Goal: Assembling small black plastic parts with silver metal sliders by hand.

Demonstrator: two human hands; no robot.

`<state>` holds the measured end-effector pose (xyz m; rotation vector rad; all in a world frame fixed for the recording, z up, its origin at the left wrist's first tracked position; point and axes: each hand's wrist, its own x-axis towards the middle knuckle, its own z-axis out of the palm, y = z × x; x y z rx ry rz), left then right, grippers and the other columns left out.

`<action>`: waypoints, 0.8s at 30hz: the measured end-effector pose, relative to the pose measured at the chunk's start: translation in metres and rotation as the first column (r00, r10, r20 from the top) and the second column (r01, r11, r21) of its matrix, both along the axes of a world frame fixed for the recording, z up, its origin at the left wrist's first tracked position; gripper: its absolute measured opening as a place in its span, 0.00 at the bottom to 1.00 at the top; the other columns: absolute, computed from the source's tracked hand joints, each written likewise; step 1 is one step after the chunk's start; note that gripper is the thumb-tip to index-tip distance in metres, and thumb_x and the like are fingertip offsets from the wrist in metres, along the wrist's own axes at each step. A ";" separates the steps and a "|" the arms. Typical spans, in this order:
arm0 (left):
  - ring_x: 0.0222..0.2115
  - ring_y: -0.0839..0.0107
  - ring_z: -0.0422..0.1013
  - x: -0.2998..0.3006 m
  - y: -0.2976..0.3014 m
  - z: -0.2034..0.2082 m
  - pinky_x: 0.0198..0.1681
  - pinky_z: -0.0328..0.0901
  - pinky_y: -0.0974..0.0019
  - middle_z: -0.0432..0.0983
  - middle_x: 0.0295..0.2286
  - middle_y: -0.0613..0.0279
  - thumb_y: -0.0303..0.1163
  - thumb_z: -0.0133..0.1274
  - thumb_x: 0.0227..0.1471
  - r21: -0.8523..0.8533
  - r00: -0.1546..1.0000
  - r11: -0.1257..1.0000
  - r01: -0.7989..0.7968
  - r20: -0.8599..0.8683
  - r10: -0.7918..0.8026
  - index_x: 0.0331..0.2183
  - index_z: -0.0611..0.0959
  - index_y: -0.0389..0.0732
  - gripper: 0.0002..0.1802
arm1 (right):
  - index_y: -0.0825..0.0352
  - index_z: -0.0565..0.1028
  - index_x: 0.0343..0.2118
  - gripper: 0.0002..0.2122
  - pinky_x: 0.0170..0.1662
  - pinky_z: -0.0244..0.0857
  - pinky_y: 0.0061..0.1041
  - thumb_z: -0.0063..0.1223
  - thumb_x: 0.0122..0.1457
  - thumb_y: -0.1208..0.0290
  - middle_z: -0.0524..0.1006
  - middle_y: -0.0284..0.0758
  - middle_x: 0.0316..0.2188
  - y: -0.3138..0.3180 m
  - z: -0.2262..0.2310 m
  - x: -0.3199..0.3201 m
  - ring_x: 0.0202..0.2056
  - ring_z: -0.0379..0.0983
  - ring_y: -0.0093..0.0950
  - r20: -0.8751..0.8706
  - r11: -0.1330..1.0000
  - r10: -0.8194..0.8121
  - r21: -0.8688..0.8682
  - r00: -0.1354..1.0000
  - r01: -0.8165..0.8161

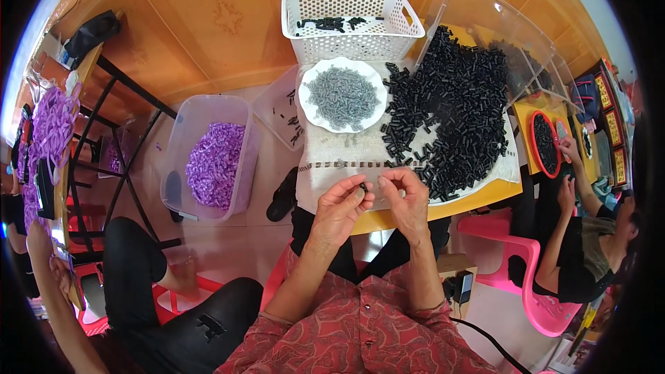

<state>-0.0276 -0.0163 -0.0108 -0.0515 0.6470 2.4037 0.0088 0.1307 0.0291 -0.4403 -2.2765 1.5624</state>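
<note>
Over the near edge of the table, my left hand (pixel 341 209) pinches a small black tube-like piece (pixel 363 187) between thumb and fingertips. Just to its right, my right hand (pixel 407 202) is closed with thumb and forefinger together; anything between them is too small to make out. The fingertips of both hands are close together but apart. Beyond them stands a white scalloped plate (pixel 305 112) filled with small clear grey pieces (pixel 345 95). A large heap of short black tubular pieces (pixel 457 111) covers the right side of the table cloth (pixel 325 149).
A white perforated basket (pixel 353 45) holding some black pieces stands at the back. A clear bin (pixel 500 41) tips behind the heap. On the floor at left sits a tub (pixel 176 159) of purple pieces (pixel 216 166). Other people sit left and right; one handles a red tray (pixel 535 145).
</note>
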 end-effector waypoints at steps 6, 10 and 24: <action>0.36 0.71 0.73 0.001 -0.001 -0.004 0.41 0.68 0.71 0.76 0.40 0.55 0.22 0.50 0.56 0.128 0.998 0.992 0.013 0.064 -0.021 0.47 0.76 0.36 0.15 | 0.70 0.75 0.32 0.04 0.28 0.65 0.20 0.56 0.56 0.77 0.75 0.35 0.28 -0.013 0.020 0.015 0.25 0.71 0.23 -0.080 0.992 0.114 0.071 0.990 -0.108; 0.37 0.72 0.73 0.003 0.002 -0.008 0.41 0.68 0.71 0.76 0.40 0.56 0.22 0.50 0.56 0.169 0.994 0.986 -0.001 0.110 -0.018 0.46 0.77 0.37 0.15 | 0.71 0.75 0.32 0.03 0.30 0.68 0.22 0.54 0.56 0.78 0.75 0.36 0.28 -0.017 0.024 0.019 0.28 0.75 0.26 -0.087 0.982 0.166 0.108 0.982 -0.157; 0.33 0.74 0.72 0.008 0.006 -0.004 0.36 0.67 0.75 0.76 0.39 0.55 0.24 0.52 0.56 0.128 0.971 0.992 -0.008 0.240 -0.024 0.42 0.79 0.37 0.10 | 0.72 0.74 0.31 0.02 0.28 0.70 0.20 0.54 0.57 0.79 0.75 0.36 0.27 -0.023 0.029 0.021 0.27 0.77 0.24 -0.080 0.981 0.172 0.107 0.982 -0.163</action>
